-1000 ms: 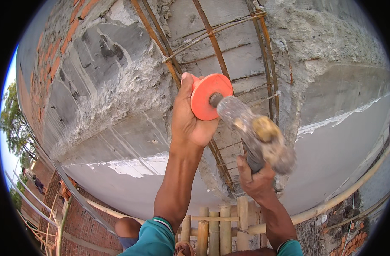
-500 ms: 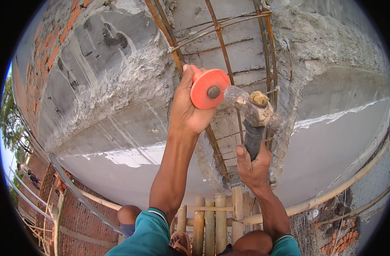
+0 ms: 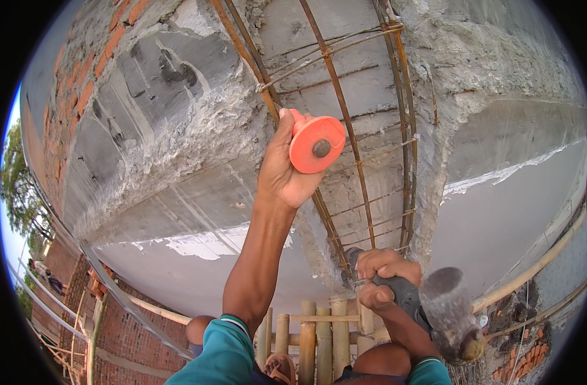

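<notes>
My left hand (image 3: 284,163) is closed round the grip of a chisel (image 3: 321,148), seen end-on. Its round orange hand guard (image 3: 304,160) faces me, with the dark steel head in the middle. The chisel's tip is hidden behind the guard and hand, near rusty rebar (image 3: 339,90) in a concrete recess. Lower right, my right hand (image 3: 386,273) wraps round the dark handle of a hammer (image 3: 442,292). The hammer's head hangs low, right of my right forearm and well apart from the chisel.
Rough broken concrete (image 3: 207,122) flanks the recess on both sides. Below are upright bamboo poles (image 3: 323,333) by my sandalled foot (image 3: 280,367), and a long horizontal bamboo pole (image 3: 531,266). A brick wall (image 3: 130,321) stands lower left; loose bricks (image 3: 521,362) lie lower right.
The hammer has swung away from the chisel head, down and to the right, with my right hand turning over. My left hand and the chisel have shifted slightly down.
</notes>
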### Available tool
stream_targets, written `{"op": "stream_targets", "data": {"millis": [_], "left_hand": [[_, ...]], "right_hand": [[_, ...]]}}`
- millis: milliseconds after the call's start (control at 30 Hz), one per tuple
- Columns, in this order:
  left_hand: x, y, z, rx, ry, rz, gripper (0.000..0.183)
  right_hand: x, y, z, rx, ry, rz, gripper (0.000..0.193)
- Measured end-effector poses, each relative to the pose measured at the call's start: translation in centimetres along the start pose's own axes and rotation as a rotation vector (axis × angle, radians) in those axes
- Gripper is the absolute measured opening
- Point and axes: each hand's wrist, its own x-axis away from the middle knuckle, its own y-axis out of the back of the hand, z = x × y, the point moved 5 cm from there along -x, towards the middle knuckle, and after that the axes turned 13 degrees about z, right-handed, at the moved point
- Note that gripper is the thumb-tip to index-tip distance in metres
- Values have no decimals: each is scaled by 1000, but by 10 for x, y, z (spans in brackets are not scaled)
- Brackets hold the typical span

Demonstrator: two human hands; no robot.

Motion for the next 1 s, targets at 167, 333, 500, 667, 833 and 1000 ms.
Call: {"op": "stream_targets", "data": {"millis": [167, 333, 500, 667, 833, 1000], "left_hand": [[-1, 6, 0, 66, 68, -72, 23], [1, 4, -3, -19, 77, 28, 23], [2, 12, -4, -31, 119, -92, 22], [1, 3, -4, 59, 117, 89, 24], [5, -4, -1, -187, 204, 148, 23], [11, -7, 0, 57, 136, 63, 28]], "right_hand": [[-28, -1, -16, 550, -306, 207, 43], [-28, -1, 14, 217, 131, 37, 45], [-29, 0, -19, 590, -343, 190, 54], [-17, 13, -8, 94, 24, 79, 56], [-10, 15, -47, 488, -539, 196, 53], [-14, 16, -24, 178, -19, 66, 42]]}}
